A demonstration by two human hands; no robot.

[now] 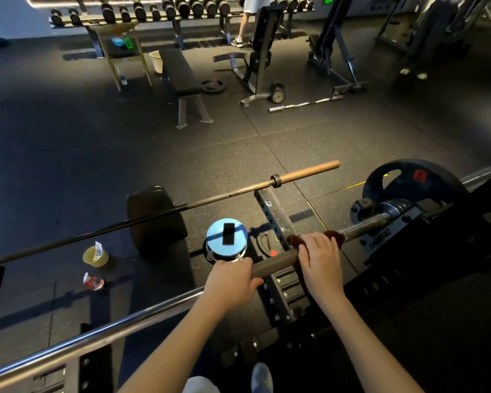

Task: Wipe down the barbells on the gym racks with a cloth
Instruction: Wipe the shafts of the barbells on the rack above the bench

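A steel barbell (pixel 275 263) lies across the rack in front of me, with a black weight plate (pixel 408 180) on its right sleeve. My left hand (pixel 230 282) grips the bar from above. To its right, my right hand (pixel 321 262) holds a dark red-brown cloth (pixel 335 236) wrapped round the bar; the cloth's ends stick out on both sides of the hand. A second, bronze-coloured barbell (pixel 238 192) rests on the rack farther away, its sleeve bare.
A blue bucket (pixel 227 242) with a dark phone on its lid stands on the floor under the bars, beside a yellow cup (pixel 95 256) and a red one (pixel 93 282). Benches, a curl bar (pixel 306 104) and a dumbbell rack lie beyond. A person stands at the far rack.
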